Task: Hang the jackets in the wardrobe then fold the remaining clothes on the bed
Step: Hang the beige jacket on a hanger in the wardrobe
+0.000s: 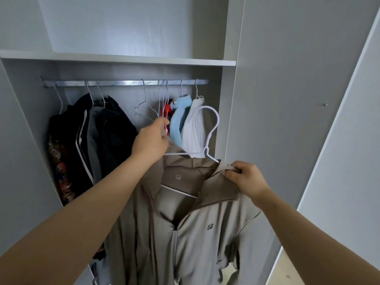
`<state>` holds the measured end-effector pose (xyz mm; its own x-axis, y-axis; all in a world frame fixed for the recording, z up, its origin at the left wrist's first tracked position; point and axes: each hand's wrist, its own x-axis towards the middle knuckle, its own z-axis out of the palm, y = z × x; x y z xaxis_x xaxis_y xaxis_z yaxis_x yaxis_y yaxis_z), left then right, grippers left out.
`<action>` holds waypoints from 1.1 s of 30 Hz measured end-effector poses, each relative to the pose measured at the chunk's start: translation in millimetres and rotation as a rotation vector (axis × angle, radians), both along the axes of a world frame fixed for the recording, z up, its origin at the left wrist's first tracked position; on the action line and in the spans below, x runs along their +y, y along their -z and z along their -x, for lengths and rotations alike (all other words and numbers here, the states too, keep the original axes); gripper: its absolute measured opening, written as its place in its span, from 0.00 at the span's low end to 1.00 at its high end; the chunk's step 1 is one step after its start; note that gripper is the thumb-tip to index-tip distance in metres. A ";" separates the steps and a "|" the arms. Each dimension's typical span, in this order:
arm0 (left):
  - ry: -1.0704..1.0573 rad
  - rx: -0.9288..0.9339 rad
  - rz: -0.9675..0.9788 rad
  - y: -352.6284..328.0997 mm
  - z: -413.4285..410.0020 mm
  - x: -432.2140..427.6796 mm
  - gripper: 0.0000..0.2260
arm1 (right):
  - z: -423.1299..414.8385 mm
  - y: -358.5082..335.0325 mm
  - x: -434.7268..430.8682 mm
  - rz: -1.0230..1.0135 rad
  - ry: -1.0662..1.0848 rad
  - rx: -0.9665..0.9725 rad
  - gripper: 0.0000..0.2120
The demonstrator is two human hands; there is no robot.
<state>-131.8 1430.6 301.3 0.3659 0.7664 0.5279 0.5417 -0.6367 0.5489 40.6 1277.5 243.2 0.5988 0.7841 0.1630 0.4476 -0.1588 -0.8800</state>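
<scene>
Wardrobe: a grey wardrobe [232, 120] is seen standing open, with a shelf [123, 59] set above a metal rail [123, 82].
Door: a grey door [349, 140] is seen at the right edge.
Rail, left: dark jackets [111, 130] are hung together, with a patterned garment [59, 171] beside them.
Rail, middle: empty wire hangers [144, 108] are hung well apart from the dark jackets.
Rail, right: a red-and-white garment [166, 112], a light blue garment [178, 120] and a white garment [193, 130] are hung side by side.
Beige zip jacket [205, 233]: it is held up in front of the open wardrobe, below the rail, draped on a white hanger [216, 122].
Hanger hook: it is raised above the jacket's collar and is not on the rail.
Left grip [151, 140]: it is closed round the jacket's shoulder at the hanger's left end.
Right grip [246, 177]: the jacket's collar fabric is pinched between thumb and fingers [234, 168].
</scene>
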 end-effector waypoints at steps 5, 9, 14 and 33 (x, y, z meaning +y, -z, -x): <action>0.200 0.112 0.188 -11.9 5.4 8.3 0.19 | 2.8 -8.5 3.8 -0.104 -0.012 0.196 0.10; 0.123 0.732 0.140 -4.5 20.6 8.6 0.25 | -0.8 -13.4 0.1 -0.097 0.061 0.309 0.10; 0.348 0.210 0.312 19.1 18.9 15.1 0.09 | -1.7 -15.9 -1.2 -0.032 0.013 0.217 0.08; 0.019 -0.074 0.385 44.6 23.4 85.7 0.12 | 13.2 -9.6 73.8 0.119 -0.134 0.558 0.04</action>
<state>-155.3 1516.3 256.7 0.3533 0.9072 0.2283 0.4816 -0.3856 0.7870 27.4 1351.3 252.8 0.4628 0.8527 -0.2423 -0.0557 -0.2448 -0.9680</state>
